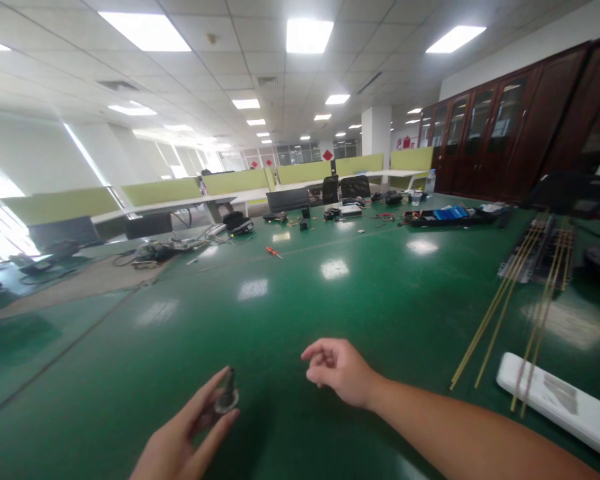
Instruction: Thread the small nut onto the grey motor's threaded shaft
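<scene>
My left hand (187,427), low in the view, is closed on a small dark metal part (227,395). The part has a round, paler rim at its base and a narrow stem pointing up; its exact kind is too small to tell. Thumb and fingers grip it from either side, above the green tabletop (300,300). To the right, my right hand (341,372) hovers over the same surface with nothing in it. Its fingers are loosely bent and the thumb stands apart from them.
An orange screwdriver (274,252) lies farther up the table. On the right are thin yellowish rods (500,307) and a long white case (565,407). A black tray (420,219) with blue items sits at the back right. Cables and small parts (155,250) lie back left.
</scene>
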